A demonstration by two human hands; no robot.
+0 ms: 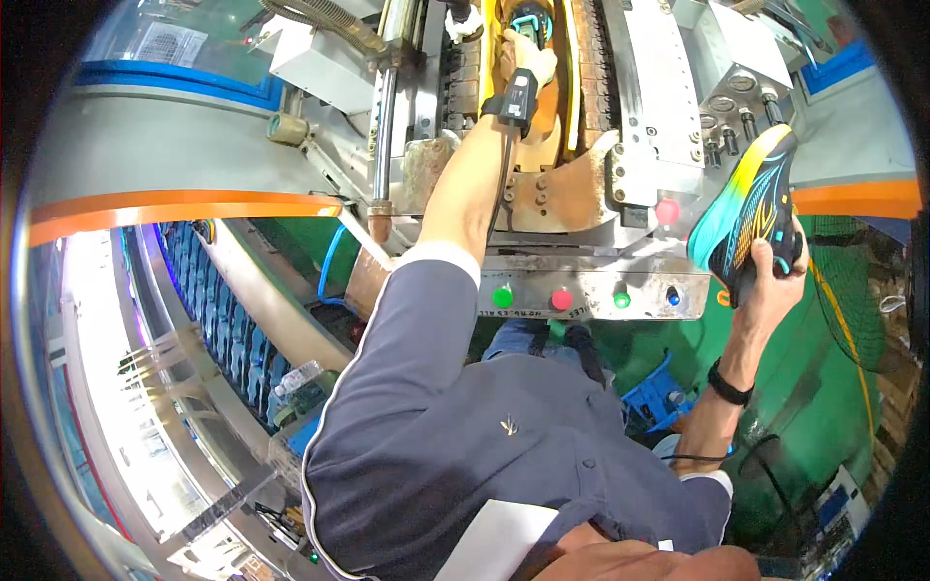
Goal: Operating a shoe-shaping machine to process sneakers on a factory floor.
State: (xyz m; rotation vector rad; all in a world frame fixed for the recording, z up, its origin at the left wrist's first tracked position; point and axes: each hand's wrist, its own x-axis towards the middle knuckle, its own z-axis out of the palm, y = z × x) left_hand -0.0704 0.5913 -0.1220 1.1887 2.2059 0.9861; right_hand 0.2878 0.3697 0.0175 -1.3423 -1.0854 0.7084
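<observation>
My left hand (528, 60) reaches forward into the channel of a machine (542, 213), its fingers closed on a black and teal shoe (531, 21). Part of that shoe is hidden behind the hand and cut off by the upper edge of the picture. Out to the right, my right hand (778, 276) grips a sports shoe (746, 203) patterned in black, teal, yellow and orange. This shoe is held up in the air, tilted, beside the machine's right side.
Push buttons (562, 299) line the machine's front panel. Pressure gauges (741, 81) sit at the upper right, near the held shoe. A metal rod (386, 136) stands left of my forearm. On the left runs a conveyor (208, 310); a blue stool-like object (659, 395) stands on the green floor.
</observation>
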